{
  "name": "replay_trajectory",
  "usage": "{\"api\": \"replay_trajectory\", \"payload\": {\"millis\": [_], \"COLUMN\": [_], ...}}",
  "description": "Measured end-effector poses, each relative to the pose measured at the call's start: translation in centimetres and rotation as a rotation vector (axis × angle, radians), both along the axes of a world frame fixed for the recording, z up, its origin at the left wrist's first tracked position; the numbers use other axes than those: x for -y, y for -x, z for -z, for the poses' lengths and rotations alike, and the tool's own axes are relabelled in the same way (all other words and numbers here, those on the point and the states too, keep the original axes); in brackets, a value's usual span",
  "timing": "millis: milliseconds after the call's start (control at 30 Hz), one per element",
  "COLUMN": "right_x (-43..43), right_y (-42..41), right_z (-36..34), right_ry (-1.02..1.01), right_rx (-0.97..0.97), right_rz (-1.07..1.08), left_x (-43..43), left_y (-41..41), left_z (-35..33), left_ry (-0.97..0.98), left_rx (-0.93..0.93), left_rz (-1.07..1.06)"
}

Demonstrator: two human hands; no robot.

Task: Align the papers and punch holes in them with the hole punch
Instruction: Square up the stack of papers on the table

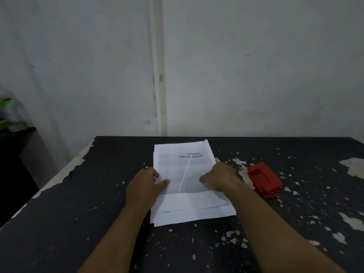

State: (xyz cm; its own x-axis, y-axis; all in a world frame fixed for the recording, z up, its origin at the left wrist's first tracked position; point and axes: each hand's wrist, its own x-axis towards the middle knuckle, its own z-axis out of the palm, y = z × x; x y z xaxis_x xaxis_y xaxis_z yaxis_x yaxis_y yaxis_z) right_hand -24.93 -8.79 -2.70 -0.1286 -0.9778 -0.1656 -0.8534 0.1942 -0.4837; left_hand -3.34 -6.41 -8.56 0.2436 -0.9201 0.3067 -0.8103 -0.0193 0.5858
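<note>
A stack of white printed papers (183,168) lies flat in the middle of the black table (88,203), its sheets slightly fanned at the edges. My left hand (145,184) grips the stack's left edge, thumb on top of the sheets. My right hand (220,178) grips the right edge with curled fingers. A red hole punch (264,179) sits on the table just right of my right hand, apart from the papers.
The table has peeling black paint and stands against a white wall (236,66). Its left edge (65,170) runs diagonally, with a dark shelf (15,134) and green items beyond it at the far left.
</note>
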Motion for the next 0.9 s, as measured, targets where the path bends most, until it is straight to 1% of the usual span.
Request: {"api": "replay_trajectory", "payload": {"millis": [100, 133, 267, 333, 433, 467, 500, 567, 667, 733, 800, 833, 900], "right_x": [0.2, 0.2, 0.3, 0.3, 0.4, 0.3, 0.1, -0.5, -1.2, -1.7, -2.5, -2.9, -3.4], "right_y": [0.4, 0.6, 1.1, 1.0, 0.9, 1.0, 1.1, 1.5, 2.3, 2.9, 3.5, 3.7, 4.3], "right_z": [0.0, -0.1, -0.7, -1.0, -0.8, -0.5, -0.2, 0.5, 1.2, 1.5, 1.8, 2.0, 2.6], "right_ry": [-0.008, -0.012, -0.108, -0.122, -0.090, -0.086, -0.087, -0.062, 0.007, 0.060, 0.082, 0.082, 0.073], "right_rx": [0.055, 0.105, 0.431, 0.510, 0.670, 0.694, 0.680, 0.666, 0.797, 0.880, 0.943, 0.965, 0.998], "right_rz": [0.026, 0.043, 0.049, 0.034, 0.053, 0.054, 0.050, 0.044, 0.049, 0.046, 0.022, 0.005, -0.015], "left_x": [-0.1, -0.1, 0.0, -0.1, -0.1, -0.1, -0.1, -0.2, -0.2, -0.3, -0.6, -0.8, -1.0], "left_y": [-0.1, -0.1, -0.1, -0.1, -0.1, -0.2, -0.3, -0.7, -0.9, -0.6, -0.1, 0.2, 1.0], "left_z": [0.1, 0.1, 0.1, 0.1, 0.2, 0.2, 0.2, 0.4, 0.1, -0.3, -0.6, -0.7, -0.6], "left_ry": [0.016, 0.019, 0.018, 0.019, 0.013, 0.008, 0.005, 0.022, 0.069, 0.060, 0.000, -0.030, -0.053], "left_rx": [-0.001, 0.003, 0.003, -0.004, -0.026, -0.051, -0.094, -0.231, -0.401, -0.444, -0.461, -0.502, -0.670], "left_rz": [-0.015, -0.022, -0.026, -0.026, -0.025, -0.026, -0.027, -0.020, -0.040, -0.091, -0.115, -0.087, 0.039]}}
